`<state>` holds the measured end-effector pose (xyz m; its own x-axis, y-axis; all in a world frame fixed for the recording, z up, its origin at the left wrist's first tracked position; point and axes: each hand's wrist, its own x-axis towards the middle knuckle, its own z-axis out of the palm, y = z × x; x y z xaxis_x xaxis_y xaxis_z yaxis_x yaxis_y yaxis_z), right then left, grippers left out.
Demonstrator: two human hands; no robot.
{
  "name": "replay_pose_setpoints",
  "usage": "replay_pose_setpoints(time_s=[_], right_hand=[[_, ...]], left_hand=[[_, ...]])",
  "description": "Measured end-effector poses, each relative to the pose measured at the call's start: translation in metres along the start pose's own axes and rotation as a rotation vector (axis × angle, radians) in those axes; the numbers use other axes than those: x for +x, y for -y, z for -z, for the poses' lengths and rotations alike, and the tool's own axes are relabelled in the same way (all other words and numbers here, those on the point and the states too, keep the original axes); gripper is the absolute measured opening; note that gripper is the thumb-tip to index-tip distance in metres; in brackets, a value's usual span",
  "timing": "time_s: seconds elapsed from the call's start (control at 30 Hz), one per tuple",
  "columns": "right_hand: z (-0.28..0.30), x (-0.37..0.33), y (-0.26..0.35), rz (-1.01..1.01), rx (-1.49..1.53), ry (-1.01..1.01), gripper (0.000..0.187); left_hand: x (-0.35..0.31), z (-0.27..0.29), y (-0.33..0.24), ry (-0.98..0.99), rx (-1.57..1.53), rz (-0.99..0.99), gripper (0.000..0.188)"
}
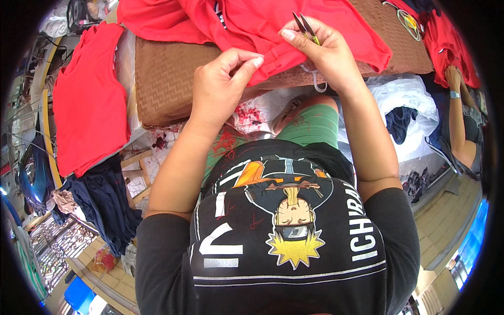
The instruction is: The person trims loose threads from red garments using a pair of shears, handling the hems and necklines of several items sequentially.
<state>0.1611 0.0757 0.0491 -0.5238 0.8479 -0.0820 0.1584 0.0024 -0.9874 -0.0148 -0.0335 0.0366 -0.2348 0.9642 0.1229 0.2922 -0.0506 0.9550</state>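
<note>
The left hand [220, 86] pinches the hem of the red garment [252, 26], which lies on the brown padded surface [168, 79]; the right hand [325, 50] has its grip clenched on small thread snips [306, 26] at the same edge. It seems best to keep the hem taut between both hands and cut only loose threads, tips clear of the cloth.

Garment draped over a cushion ahead of the lap.
The garment [252, 23] lies on the cushion [168, 79]; another garment [86, 94] hangs left; a bag [407, 105], perhaps holding cloth, sits right.
</note>
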Motion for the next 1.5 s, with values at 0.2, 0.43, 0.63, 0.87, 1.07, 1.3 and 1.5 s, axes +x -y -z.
replay_pose_setpoints(time_s=[0.2,0.43,0.63,0.87,1.07,1.3,1.5], right_hand=[[-0.004,-0.003,-0.001,0.219,-0.368,-0.043,0.022],[-0.005,-0.033,0.041,0.609,-0.663,-0.061,0.022],[-0.003,-0.04,0.038,0.658,-0.798,0.032,0.017],[0.028,-0.042,0.052,0.638,-0.946,0.079,0.019],[0.062,-0.029,0.057,0.139,-1.085,0.133,0.036],[0.004,-0.037,-0.044,-0.062,-0.761,0.115,0.039],[0.016,-0.042,0.01,0.121,0.009,-0.012,0.011]], left_hand=[[0.002,0.003,-0.006,0.049,-0.254,0.084,0.019],[-0.002,0.005,-0.017,0.101,-0.394,0.124,0.019],[-0.005,0.005,-0.026,0.111,-0.385,0.147,0.018],[0.003,0.082,-0.063,0.744,0.087,-0.387,0.02],[-0.018,0.076,-0.057,0.324,0.408,0.105,0.024],[-0.017,-0.018,0.001,0.068,0.839,-0.162,0.039],[0.0,-0.014,-0.001,0.143,0.29,-0.051,0.032]])
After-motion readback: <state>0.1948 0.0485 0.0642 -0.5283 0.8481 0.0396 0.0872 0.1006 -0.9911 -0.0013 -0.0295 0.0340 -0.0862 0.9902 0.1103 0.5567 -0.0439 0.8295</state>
